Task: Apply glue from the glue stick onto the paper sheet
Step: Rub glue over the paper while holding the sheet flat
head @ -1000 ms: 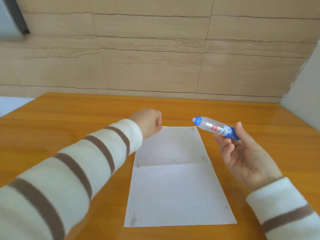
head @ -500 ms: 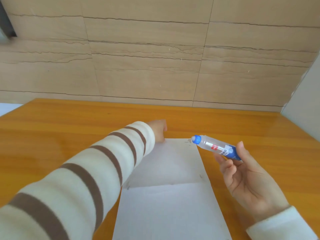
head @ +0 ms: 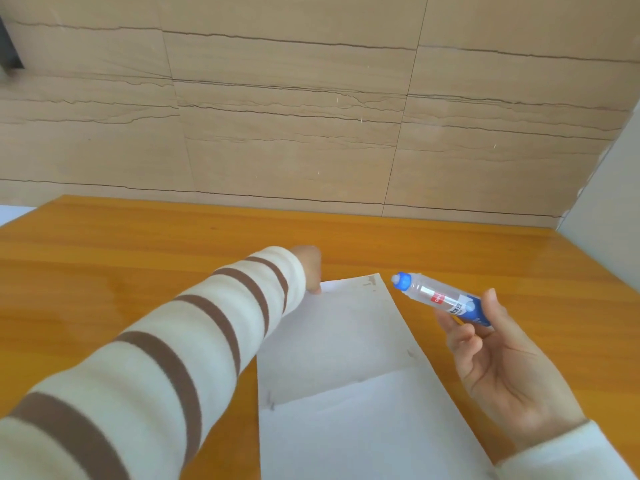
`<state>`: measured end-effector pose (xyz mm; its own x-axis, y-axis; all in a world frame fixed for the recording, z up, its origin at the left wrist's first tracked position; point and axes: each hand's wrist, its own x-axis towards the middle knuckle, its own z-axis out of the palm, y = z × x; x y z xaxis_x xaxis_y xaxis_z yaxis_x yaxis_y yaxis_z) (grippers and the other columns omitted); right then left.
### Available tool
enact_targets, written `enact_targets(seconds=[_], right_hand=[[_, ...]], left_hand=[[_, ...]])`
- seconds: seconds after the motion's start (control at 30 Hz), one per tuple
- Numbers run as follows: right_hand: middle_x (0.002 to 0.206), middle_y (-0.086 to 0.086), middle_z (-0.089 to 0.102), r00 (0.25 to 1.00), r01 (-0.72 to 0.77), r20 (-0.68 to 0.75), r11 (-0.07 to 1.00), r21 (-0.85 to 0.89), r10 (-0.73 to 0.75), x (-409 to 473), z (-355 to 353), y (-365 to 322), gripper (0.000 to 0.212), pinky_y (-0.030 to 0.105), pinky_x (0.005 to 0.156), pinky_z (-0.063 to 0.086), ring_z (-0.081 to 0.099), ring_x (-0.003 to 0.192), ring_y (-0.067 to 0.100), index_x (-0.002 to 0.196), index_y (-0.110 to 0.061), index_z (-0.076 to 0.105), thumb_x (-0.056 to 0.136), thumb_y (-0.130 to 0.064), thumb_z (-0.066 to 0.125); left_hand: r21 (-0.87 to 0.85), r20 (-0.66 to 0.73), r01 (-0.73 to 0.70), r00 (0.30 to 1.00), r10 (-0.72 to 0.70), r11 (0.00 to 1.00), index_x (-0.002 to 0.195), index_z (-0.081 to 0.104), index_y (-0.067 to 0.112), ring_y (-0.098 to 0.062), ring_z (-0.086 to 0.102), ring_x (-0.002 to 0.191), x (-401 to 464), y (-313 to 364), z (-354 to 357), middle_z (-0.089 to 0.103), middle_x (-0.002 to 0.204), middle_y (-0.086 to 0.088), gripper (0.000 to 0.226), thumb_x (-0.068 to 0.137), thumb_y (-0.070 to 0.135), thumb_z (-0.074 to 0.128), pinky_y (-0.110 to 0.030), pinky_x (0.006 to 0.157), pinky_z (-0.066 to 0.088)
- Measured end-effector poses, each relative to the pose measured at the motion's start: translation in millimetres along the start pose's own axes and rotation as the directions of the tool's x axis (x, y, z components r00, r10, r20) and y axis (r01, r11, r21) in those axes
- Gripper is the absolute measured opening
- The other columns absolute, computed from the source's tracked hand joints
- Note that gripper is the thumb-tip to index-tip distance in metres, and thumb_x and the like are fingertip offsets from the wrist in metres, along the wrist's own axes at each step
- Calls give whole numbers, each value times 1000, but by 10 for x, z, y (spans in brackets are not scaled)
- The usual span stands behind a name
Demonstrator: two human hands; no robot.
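Note:
A white paper sheet [head: 349,386] with a crease across its middle lies on the orange wooden table [head: 104,282]. My left hand [head: 310,268] reaches over to the sheet's far left corner and presses a fingertip down there; the striped sleeve hides most of the hand. To the right of the sheet my right hand [head: 502,362] holds a clear glue stick [head: 440,299] with a blue tip in the air. The tip points left toward the sheet's far right corner without touching it.
A tan tiled wall [head: 311,116] rises right behind the table's far edge. A pale grey surface [head: 609,202] stands at the right. Small dark marks dot the sheet's corners and the ends of its crease.
The view has tipped up, so the table and sheet sit lower in the frame. My left hand has stretched farther out to the sheet's far left corner. The glue stick has kept its pose.

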<state>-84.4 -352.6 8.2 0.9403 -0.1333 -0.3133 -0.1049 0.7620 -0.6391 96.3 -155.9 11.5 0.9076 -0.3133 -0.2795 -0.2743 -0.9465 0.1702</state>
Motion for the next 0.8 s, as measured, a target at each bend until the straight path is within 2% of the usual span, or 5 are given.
enact_targets(seconds=[0.2, 0.33, 0.53, 0.67, 0.8], right_hand=[[80, 15, 73, 999, 25, 24, 1000, -18, -25, -14, 11, -25, 56, 11, 41, 48, 56, 45, 5, 119, -22, 55, 67, -38, 67], [85, 16, 74, 999, 38, 18, 999, -30, -38, -29, 33, -28, 48, 14, 45, 53, 65, 53, 7, 112, -17, 58, 69, -36, 67], [95, 16, 73, 999, 44, 7, 999, -33, -44, -68, 73, -8, 36, 16, 49, 55, 71, 64, 9, 102, -14, 63, 73, -35, 67], [96, 14, 72, 998, 60, 0, 997, -38, -60, -89, 83, -16, 41, 15, 51, 55, 70, 64, 8, 109, -16, 60, 73, -36, 66], [101, 13, 71, 996, 84, -10, 996, -35, -84, -93, 86, -14, 40, 14, 53, 55, 71, 69, 8, 109, -18, 57, 74, -36, 66]], left_hand=[[37, -51, 2, 999, 0, 999, 107, 64, 3, -31, 60, 105, -122, -99, -32, 65, 114, -14, 29, 84, 19, 60, -39, 92, 49], [-34, -158, 86, 983, -90, 996, 96, 67, 5, -31, 63, 95, -217, -309, -143, 69, 101, -13, 21, 79, 12, 56, -36, 80, 51], [-154, -182, 180, 961, -207, 972, 84, 64, 6, -27, 52, 74, -461, -614, -225, 59, 80, -8, 13, 76, 13, 56, -29, 65, 41], [-216, -219, 208, 942, -255, 954, 78, 57, 11, -26, 49, 71, -657, -695, -191, 56, 79, -7, 4, 76, 10, 54, -29, 64, 39], [-262, -261, 238, 916, -306, 935, 93, 65, 3, -26, 55, 78, -877, -775, -108, 67, 92, -11, 21, 76, 11, 57, -34, 73, 49]])
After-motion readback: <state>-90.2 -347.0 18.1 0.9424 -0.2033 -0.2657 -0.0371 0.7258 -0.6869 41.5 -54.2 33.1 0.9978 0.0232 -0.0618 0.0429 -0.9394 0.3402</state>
